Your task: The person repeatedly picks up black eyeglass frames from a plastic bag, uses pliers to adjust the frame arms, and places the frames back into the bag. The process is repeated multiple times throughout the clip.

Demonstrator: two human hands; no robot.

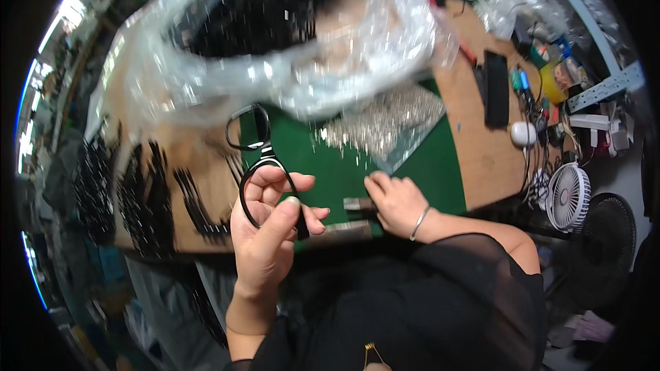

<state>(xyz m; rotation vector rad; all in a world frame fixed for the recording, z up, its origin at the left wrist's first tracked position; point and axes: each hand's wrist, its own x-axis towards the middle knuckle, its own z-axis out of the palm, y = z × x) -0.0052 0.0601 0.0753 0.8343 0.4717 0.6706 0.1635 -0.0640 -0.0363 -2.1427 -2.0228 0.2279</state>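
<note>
Eyeglasses (267,150) in curled left hand (265,237)

Between the left hand (265,247) and right hand (399,205), the green mat (433,182) offered a passage, as did its right strip. A clear bag (275,84) bulged over its far edge, metal pieces (388,124) covered its far-right part, slender black parts (194,199) crowded its left, and a raised black frame (264,148) obstructed its left portion.
</note>
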